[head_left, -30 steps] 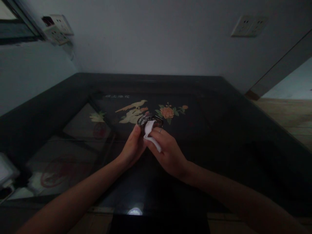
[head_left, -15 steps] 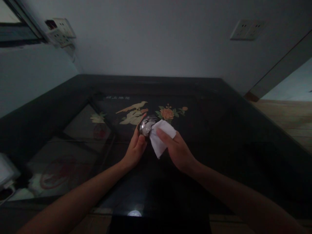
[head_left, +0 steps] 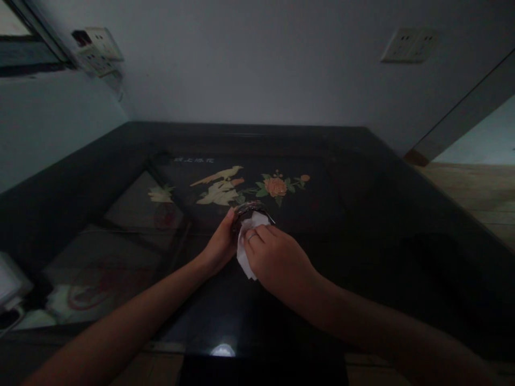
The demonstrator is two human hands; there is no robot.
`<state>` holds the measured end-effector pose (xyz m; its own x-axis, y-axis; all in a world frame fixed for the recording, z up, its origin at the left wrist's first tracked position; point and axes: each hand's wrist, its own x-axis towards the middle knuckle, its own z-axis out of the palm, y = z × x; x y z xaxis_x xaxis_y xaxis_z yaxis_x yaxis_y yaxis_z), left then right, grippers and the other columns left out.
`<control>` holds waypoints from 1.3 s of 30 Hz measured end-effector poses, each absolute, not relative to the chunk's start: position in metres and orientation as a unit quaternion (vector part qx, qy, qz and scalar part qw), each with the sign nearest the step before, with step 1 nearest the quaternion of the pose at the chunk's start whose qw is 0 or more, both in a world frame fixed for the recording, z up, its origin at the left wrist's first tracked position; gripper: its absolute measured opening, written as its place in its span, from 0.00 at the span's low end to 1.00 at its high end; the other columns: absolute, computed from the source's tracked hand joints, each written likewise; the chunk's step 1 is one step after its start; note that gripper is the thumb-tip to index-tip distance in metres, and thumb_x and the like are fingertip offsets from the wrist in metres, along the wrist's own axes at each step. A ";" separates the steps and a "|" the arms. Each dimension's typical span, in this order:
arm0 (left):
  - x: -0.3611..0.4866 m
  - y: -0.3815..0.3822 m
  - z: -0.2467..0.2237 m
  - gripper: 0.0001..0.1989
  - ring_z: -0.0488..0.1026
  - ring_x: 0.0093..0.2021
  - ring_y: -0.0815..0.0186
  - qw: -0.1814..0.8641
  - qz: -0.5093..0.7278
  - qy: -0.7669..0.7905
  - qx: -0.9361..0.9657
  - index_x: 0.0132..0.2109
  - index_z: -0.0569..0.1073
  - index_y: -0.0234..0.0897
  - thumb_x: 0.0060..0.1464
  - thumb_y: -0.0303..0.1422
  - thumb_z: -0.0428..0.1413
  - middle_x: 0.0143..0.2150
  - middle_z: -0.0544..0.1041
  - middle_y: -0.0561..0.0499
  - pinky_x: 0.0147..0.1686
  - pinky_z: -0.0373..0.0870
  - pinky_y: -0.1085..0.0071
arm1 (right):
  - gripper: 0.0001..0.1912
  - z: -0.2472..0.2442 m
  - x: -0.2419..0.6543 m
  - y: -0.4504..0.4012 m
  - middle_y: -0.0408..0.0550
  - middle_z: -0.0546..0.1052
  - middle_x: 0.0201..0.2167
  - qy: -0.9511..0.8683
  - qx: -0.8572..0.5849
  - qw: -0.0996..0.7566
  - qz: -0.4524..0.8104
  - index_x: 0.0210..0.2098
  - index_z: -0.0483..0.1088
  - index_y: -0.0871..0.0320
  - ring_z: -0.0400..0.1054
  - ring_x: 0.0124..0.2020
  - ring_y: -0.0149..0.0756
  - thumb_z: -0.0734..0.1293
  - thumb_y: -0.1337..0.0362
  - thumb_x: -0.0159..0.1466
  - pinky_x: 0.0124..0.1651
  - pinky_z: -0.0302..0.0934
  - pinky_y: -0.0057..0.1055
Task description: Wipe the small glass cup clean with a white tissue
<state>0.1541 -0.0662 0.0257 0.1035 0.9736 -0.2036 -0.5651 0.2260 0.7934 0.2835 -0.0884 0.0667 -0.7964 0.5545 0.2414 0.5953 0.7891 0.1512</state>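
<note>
Near the middle of the head view, my left hand (head_left: 221,240) is wrapped around the left side of a shiny, round metal bowl-like object (head_left: 246,208). Its exact kind is hard to make out in the dim light. My right hand (head_left: 273,252), with a ring on one finger, pinches a white tissue (head_left: 243,258) and presses it into the near opening of the metal object. The tissue hangs down below the fingers. Both hands are above the glossy dark tabletop (head_left: 322,300).
A bird-and-flower picture (head_left: 276,187) decorates the tabletop. A wall with a socket (head_left: 410,45) stands behind, with more sockets (head_left: 100,48) at the upper left. A white device with a cable (head_left: 12,284) sits at the left edge. Wooden floor (head_left: 483,187) shows at the right.
The metal object has tilted so that its opening faces me more. My right hand has turned over and moved left, bringing the tissue from the object's right side into its opening.
</note>
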 end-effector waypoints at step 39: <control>0.149 -0.066 0.016 0.29 0.68 0.58 0.55 0.583 0.645 0.323 0.375 0.54 0.71 0.39 0.49 0.51 0.58 0.53 0.76 0.46 0.58 0.63 0.63 | 0.12 0.082 0.288 -0.077 0.51 0.78 0.34 -0.890 -0.343 0.196 0.227 0.36 0.72 0.62 0.70 0.34 0.36 0.60 0.78 0.59 0.36 0.61 0.29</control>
